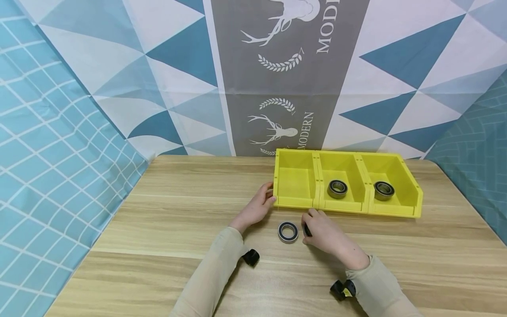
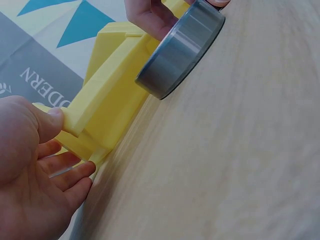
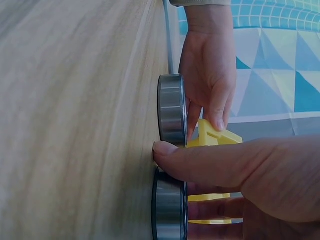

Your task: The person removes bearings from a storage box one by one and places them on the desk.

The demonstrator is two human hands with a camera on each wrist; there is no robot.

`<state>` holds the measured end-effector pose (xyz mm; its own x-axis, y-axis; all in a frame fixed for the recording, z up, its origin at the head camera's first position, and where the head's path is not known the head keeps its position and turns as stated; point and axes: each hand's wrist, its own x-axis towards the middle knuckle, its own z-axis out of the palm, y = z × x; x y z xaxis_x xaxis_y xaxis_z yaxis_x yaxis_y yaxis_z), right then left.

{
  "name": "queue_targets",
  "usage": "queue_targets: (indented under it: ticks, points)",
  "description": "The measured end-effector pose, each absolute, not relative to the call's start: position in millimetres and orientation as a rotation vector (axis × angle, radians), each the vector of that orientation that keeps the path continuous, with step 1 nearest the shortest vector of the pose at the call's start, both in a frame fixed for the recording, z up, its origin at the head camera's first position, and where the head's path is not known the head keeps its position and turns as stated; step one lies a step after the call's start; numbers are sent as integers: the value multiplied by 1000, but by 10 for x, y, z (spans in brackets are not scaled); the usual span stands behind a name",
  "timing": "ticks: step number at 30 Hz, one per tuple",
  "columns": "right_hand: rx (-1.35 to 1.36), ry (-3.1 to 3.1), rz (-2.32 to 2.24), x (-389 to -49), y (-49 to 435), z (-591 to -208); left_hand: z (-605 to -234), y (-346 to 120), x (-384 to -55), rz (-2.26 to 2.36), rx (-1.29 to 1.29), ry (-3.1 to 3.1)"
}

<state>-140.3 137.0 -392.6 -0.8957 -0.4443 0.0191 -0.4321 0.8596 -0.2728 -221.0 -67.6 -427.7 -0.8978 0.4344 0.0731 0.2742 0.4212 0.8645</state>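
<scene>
My left hand (image 1: 256,206) grips the left front corner of a yellow three-compartment bin (image 1: 297,202), its thumb on the edge in the left wrist view. With thumb and fingers on either side, my right hand (image 1: 326,231) holds a ball bearing (image 3: 169,207) on the table, mostly hidden by the hand in the head view. Just left of it a second bearing (image 1: 288,232), a steel ring with a dark face, lies flat and untouched. One bearing (image 1: 337,189) sits in the bin's middle compartment and another bearing (image 1: 383,190) in the right one; the left compartment holds nothing.
The bin stands near the back of the wooden table (image 1: 178,198), close to a patterned backdrop (image 1: 190,88). A blue grid-patterned cloth (image 1: 51,154) hangs along the left side. Black wrist devices (image 1: 251,257) sit by both sleeves.
</scene>
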Motion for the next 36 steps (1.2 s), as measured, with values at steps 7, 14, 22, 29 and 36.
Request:
queue_targets:
  ticks: [7,14,22,29,36]
  points:
    - [-729,2970,-427,-1409,1386,-3930,-4266,-664,-2184,1506,632,2490]
    - [-728,2955,-434,-1408,1389,-3926,-3980,-654,-2014,1515,648,2469]
    - [-712,2897,-531,-1455,1461,-3910,-4239,-660,-2174,1505,641,2478]
    - [-691,3010,-601,-1537,1646,-3775,-4312,-662,-2224,1508,629,2488]
    - [-594,3156,-665,-1715,1888,-3672,-4297,-668,-2225,1485,603,2501]
